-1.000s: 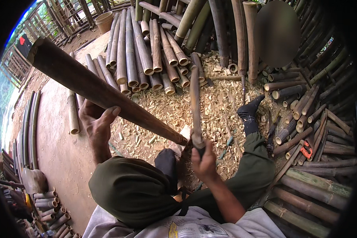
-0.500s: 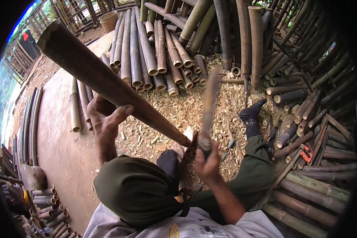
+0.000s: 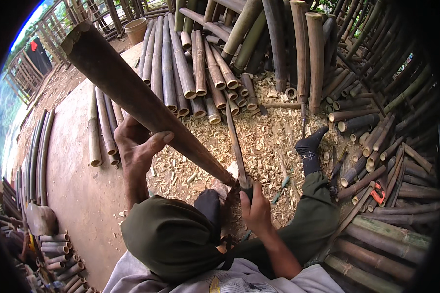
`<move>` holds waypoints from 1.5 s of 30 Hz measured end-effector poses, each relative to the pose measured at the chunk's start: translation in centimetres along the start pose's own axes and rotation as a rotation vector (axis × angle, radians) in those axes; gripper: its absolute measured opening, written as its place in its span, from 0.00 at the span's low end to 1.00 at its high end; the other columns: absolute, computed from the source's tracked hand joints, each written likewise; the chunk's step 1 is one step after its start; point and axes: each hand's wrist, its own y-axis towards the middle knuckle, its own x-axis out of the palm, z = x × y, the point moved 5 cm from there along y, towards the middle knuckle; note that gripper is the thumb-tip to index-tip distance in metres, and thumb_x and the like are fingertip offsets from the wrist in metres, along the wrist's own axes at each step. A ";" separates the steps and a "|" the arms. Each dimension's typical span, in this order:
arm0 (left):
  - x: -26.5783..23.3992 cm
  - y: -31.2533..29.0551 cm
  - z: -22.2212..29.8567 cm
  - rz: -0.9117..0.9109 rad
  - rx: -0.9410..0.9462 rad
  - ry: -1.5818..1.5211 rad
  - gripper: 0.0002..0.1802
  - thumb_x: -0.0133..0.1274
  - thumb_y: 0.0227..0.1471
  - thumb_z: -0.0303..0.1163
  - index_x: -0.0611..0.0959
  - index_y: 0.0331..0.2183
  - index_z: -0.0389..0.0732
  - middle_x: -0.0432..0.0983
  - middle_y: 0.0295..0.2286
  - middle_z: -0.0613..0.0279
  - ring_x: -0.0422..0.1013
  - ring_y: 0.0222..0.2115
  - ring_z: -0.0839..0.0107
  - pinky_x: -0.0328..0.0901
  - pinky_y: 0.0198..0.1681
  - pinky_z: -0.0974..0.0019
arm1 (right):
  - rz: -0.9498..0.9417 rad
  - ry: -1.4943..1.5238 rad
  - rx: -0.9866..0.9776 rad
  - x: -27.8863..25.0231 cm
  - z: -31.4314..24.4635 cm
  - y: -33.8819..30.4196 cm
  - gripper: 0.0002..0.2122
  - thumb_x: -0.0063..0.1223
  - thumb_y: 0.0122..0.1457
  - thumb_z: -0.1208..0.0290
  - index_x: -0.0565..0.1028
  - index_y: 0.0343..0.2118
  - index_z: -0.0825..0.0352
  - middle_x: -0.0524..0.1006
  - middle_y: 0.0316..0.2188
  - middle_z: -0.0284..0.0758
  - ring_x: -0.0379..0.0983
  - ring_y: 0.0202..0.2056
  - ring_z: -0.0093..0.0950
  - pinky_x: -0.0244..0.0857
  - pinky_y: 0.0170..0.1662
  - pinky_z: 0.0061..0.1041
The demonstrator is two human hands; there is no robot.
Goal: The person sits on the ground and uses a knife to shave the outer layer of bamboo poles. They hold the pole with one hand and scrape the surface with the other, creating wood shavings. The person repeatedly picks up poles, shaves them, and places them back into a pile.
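My left hand (image 3: 138, 149) is closed around the underside of a thick dark bamboo pole (image 3: 132, 95), its thumb lying along the side. The pole slants from the upper left down to the middle, where its lower end is by a pale block (image 3: 225, 185) between my feet. In my right hand (image 3: 257, 211) is a machete by its dark handle. The long, narrow machete blade (image 3: 236, 149) points up and away, tilted a little left. Its base is close beside the pole's lower end; whether they touch, I cannot tell.
Wood chips (image 3: 274, 141) cover the ground ahead. Cut bamboo lengths (image 3: 176, 73) are piled beyond, with more bamboo (image 3: 371, 146) stacked at right. A saw with an orange handle (image 3: 378, 194) lies there. A brown bucket (image 3: 136, 30) stands at far left. My sock-covered foot (image 3: 308, 146) is stretched out right.
The machete has swung left and down toward the pole's lower end, and its blade is no longer blurred. In the picture, the pole's upper end and my left hand sit slightly further right.
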 end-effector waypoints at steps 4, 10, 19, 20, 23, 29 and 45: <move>1.2 0.6 1.0 -0.053 0.004 0.029 0.26 0.72 0.41 0.20 0.82 0.45 0.29 0.84 0.39 0.54 0.80 0.40 0.68 0.75 0.47 0.63 | -0.338 -0.471 0.362 5.9 15.5 -2.6 0.19 0.51 0.67 0.56 0.69 0.46 0.70 0.79 0.33 0.58 0.78 0.36 0.58 0.70 0.39 0.55; 2.1 -0.5 -3.8 -0.060 -0.056 0.133 0.46 0.78 0.39 0.33 0.73 0.57 0.32 0.79 0.48 0.51 0.76 0.50 0.59 0.70 0.58 0.56 | -0.261 -0.022 0.408 4.4 16.1 -3.1 0.20 0.49 0.68 0.52 0.71 0.44 0.70 0.79 0.37 0.60 0.76 0.44 0.61 0.68 0.45 0.54; 3.1 -12.5 -25.6 0.139 -0.511 -0.011 0.27 0.67 0.44 0.24 0.72 0.45 0.37 0.79 0.34 0.55 0.78 0.34 0.66 0.74 0.39 0.62 | -0.077 0.227 0.733 4.0 20.4 -4.6 0.12 0.47 0.71 0.64 0.70 0.44 0.69 0.74 0.19 0.36 0.72 0.14 0.30 0.66 0.18 0.34; 2.5 -11.8 -25.3 0.198 -0.502 0.054 0.27 0.66 0.44 0.24 0.72 0.45 0.37 0.79 0.33 0.56 0.78 0.34 0.66 0.74 0.37 0.62 | -0.069 0.227 0.769 4.3 21.6 -4.9 0.12 0.47 0.71 0.64 0.70 0.44 0.70 0.74 0.19 0.36 0.72 0.14 0.30 0.66 0.18 0.34; 1.9 -10.3 -23.1 0.320 -0.494 0.094 0.28 0.67 0.44 0.27 0.71 0.46 0.35 0.77 0.33 0.54 0.76 0.33 0.65 0.72 0.35 0.62 | -0.093 0.194 0.749 5.7 24.0 -5.1 0.12 0.45 0.72 0.64 0.68 0.46 0.70 0.73 0.20 0.37 0.71 0.14 0.31 0.66 0.17 0.35; 0.4 -5.2 -26.1 0.374 -0.441 0.452 0.42 0.69 0.40 0.45 0.74 0.50 0.25 0.76 0.40 0.45 0.75 0.37 0.56 0.71 0.42 0.53 | -0.062 0.216 0.782 6.9 24.6 -5.3 0.11 0.45 0.72 0.65 0.66 0.45 0.70 0.72 0.19 0.37 0.71 0.12 0.32 0.66 0.16 0.35; 1.5 -8.3 -31.7 -0.075 -0.555 0.587 0.22 0.66 0.53 0.41 0.83 0.45 0.37 0.82 0.35 0.48 0.78 0.31 0.51 0.73 0.38 0.56 | -0.035 0.248 0.809 7.4 25.6 -5.2 0.12 0.47 0.72 0.62 0.67 0.43 0.68 0.72 0.21 0.36 0.72 0.16 0.31 0.69 0.17 0.35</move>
